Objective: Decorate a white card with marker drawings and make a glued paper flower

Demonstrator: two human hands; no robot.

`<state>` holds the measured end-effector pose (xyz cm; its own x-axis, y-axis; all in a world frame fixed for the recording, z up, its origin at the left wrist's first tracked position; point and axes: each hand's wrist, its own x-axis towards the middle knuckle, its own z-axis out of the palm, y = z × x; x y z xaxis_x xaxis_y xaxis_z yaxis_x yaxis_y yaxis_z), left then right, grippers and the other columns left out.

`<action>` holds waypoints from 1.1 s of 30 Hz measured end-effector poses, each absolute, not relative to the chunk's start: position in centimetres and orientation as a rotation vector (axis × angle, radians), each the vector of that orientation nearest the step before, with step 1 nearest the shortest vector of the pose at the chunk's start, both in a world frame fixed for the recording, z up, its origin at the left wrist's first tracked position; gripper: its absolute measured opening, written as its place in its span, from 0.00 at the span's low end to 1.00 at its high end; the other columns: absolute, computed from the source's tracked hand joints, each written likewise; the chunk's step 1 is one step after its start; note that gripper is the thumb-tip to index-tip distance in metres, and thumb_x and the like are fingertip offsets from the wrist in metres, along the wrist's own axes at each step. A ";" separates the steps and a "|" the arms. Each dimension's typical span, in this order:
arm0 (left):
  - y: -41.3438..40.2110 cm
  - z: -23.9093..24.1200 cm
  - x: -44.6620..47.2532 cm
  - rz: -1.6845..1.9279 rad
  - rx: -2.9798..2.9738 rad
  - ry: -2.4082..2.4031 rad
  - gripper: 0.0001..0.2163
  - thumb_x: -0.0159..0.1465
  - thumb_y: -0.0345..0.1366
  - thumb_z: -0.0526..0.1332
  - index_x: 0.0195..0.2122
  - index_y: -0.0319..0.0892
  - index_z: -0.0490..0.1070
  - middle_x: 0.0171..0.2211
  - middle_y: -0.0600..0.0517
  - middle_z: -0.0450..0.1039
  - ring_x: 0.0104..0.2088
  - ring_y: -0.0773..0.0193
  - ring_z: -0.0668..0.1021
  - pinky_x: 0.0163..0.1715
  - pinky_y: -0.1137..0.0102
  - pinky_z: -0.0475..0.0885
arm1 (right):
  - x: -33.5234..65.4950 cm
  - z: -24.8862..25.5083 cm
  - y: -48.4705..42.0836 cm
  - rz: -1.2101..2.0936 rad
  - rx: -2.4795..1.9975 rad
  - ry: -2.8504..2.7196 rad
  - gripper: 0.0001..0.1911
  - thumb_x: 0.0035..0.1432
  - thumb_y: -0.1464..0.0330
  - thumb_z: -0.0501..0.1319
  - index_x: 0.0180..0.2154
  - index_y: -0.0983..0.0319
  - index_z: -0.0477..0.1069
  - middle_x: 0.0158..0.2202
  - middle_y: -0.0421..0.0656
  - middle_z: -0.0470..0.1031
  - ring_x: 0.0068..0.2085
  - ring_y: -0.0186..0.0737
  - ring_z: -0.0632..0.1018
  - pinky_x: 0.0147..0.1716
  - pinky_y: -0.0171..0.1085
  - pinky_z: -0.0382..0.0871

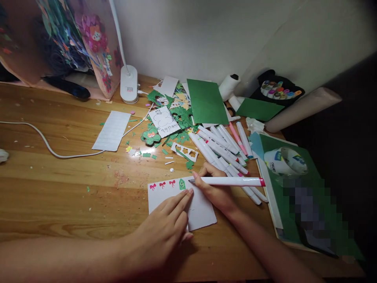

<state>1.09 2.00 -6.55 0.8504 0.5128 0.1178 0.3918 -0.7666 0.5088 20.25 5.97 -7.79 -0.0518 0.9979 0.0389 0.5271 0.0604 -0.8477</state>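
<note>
A sheet of white paper [203, 210] lies on the wooden table, with three red bows [162, 185] and a green drawing [182, 184] along its top edge. My left hand [167, 220] presses on it, fingers stretched out, the fingertips just below the green drawing. In my right hand [216, 188] is a white marker [229, 181] with a red end at the right. Its dark tip is at the paper's upper edge, right of the green drawing; whether it touches the paper I cannot tell.
Several white markers [218, 147] are piled behind my right hand. Green paper scraps [184, 118], a drawn card [164, 122] and a green sheet [207, 102] lie farther back. At right, a tape roll [284, 161] rests on a green board. A white cable [53, 147] crosses the left.
</note>
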 end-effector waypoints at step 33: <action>1.9 -6.9 1.1 0.362 2.576 0.658 0.10 0.66 0.35 0.53 0.36 0.31 0.67 0.60 0.27 0.52 0.62 0.44 0.53 0.57 0.54 0.60 | 20.4 -7.6 5.9 0.864 -1.572 -1.716 0.17 0.55 0.62 0.59 0.20 0.60 0.57 0.18 0.34 0.59 0.21 0.31 0.61 0.22 0.33 0.54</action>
<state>1.08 1.91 -6.88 0.8514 0.5063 0.1369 0.3870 -0.7827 0.4874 20.37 5.87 -7.61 -0.0725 0.9970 0.0287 0.5705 0.0650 -0.8187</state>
